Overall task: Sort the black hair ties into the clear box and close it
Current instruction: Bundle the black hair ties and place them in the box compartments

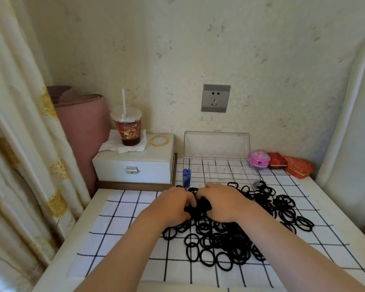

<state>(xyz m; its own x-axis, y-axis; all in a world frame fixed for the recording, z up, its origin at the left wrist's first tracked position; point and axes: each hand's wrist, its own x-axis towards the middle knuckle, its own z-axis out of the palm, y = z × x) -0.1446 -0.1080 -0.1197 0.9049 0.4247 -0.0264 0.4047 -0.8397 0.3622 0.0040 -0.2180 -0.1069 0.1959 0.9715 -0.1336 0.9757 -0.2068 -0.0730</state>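
A large pile of black hair ties [226,241] lies spread over the checked cloth [118,224], reaching right to about [282,205]. My left hand [173,205] and my right hand [221,203] meet over the pile's far edge and together grip a bunch of black hair ties [200,204] with curled fingers. Just beyond them stands the clear box [249,178], divided into compartments, with its lid [216,144] open upright against the wall. A blue item [186,175] sits in the box's left end.
A white jewellery box [133,165] at the back left carries a drink cup with a straw [128,129] on a tissue and gold bangles [159,140]. A pink round case [259,159] and red boxes [291,164] sit at the back right. A curtain [19,144] hangs on the left.
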